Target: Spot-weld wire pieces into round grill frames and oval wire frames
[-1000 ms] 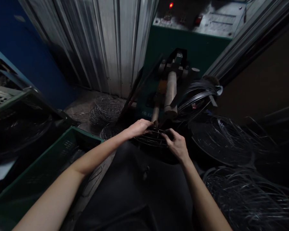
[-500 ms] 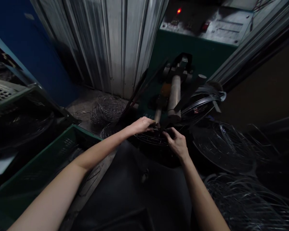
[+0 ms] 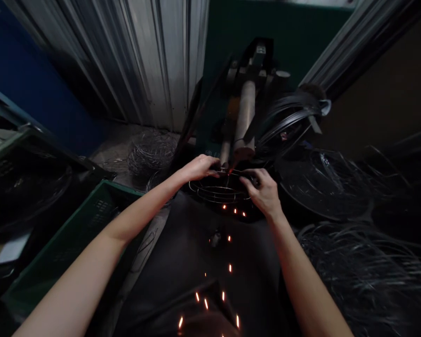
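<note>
Left hand [image 3: 201,167] pinching far edge of round thin-wire metal frame [image 3: 221,187]; right hand [image 3: 265,191] pinching its right side. Frame near lower end of grey cylindrical machine arm [image 3: 246,112]. New: orange sparks [image 3: 229,238] over black apron [image 3: 182,262], suggesting hot contact.

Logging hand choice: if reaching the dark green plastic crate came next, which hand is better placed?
Probably the left hand, nearer the dark green plastic crate; the right hand is at the right side of the round silvery wire frame.
</note>
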Available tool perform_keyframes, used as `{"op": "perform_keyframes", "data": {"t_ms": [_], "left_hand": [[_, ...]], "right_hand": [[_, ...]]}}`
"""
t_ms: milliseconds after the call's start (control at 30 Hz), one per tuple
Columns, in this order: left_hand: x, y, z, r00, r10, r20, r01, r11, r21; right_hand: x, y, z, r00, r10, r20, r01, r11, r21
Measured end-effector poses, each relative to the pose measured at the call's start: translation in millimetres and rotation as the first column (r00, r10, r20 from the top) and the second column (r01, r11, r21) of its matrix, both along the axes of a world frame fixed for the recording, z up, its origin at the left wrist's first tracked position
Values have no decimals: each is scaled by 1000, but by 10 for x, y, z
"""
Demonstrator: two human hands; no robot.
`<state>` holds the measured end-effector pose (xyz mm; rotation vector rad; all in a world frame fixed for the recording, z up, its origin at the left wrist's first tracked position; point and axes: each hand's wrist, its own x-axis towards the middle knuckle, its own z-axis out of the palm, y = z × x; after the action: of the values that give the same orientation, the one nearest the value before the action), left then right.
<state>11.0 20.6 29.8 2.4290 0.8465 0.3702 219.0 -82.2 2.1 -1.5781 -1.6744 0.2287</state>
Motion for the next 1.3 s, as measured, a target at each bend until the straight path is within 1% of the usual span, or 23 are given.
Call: {"op": "perform_keyframes", "data": {"t_ms": [67, 100, 133, 200, 267, 333, 400, 433, 467, 533, 567, 633, 667, 767, 833, 1000, 1133, 1300], "left_hand": [[11, 17, 5, 1000, -6, -6, 6, 1000, 2], [8, 23, 4, 1000, -7, -8, 7, 1000, 4], [-6, 28, -3, 1000, -8, -7, 8, 1000, 5], [-68, 32, -29, 1000, -15, 3, 15, 1000, 3], [-166, 20, -60, 1000, -3, 20, 3, 1000, 17], [-258, -30, -71, 995, 92, 49, -95, 992, 83], [-282, -124, -51, 976, 196, 92, -210, 960, 187], [-256, -179, -33, 971, 217, 98, -235, 942, 240], [-209, -228, -15, 973, 213, 84, -228, 930, 287], [-76, -291, 17, 988, 157, -11, -143, 927, 346], [-9, -297, 27, 990, 128, -64, -97, 932, 349], [90, -270, 32, 989, 76, -127, -33, 949, 313], [116, -247, 30, 990, 53, -131, -13, 958, 287], [120, -196, 16, 995, 15, -95, 6, 975, 224], [95, -190, 12, 997, 13, -78, 4, 978, 208], [51, -182, 12, 997, 41, -58, -29, 983, 181], [38, -118, 8, 999, 43, -22, -40, 990, 135], [47, -42, -2, 999, 52, -13, -49, 989, 138]], "right_hand": [[149, -91, -108, 994, -110, 24, 110, 994, 17], [218, -131, -168, 990, -133, 35, 133, 991, -5], [273, -164, -222, 991, -128, 43, 129, 991, -37], [322, -200, -285, 997, -74, 36, 76, 994, -81], [285, -203, -273, 999, -30, 34, 32, 998, -63], [183, -193, -205, 995, -35, 98, 38, 999, -22], [53, -179, -129, 974, -70, 214, 72, 997, 2], [-13, -172, -101, 958, -89, 271, 91, 996, 7], [-76, -163, -81, 943, -101, 318, 104, 995, 8], [-183, -145, -64, 923, -96, 372, 103, 995, -1], [-221, -134, -61, 921, -84, 379, 95, 995, -10], [-262, -110, -52, 941, -40, 335, 56, 998, -39], [-266, -97, -41, 958, -10, 286, 27, 998, -55], [-236, -61, 10, 991, 61, 121, -49, 994, -101], [-212, -44, 49, 996, 63, 67, -54, 990, -129], [-203, 2, 98, 999, 38, 16, -35, 989, -145], [-203, 66, 101, 997, 66, -32, -70, 989, -127], [-186, 135, 102, 996, 77, -50, -83, 989, -119]]}}
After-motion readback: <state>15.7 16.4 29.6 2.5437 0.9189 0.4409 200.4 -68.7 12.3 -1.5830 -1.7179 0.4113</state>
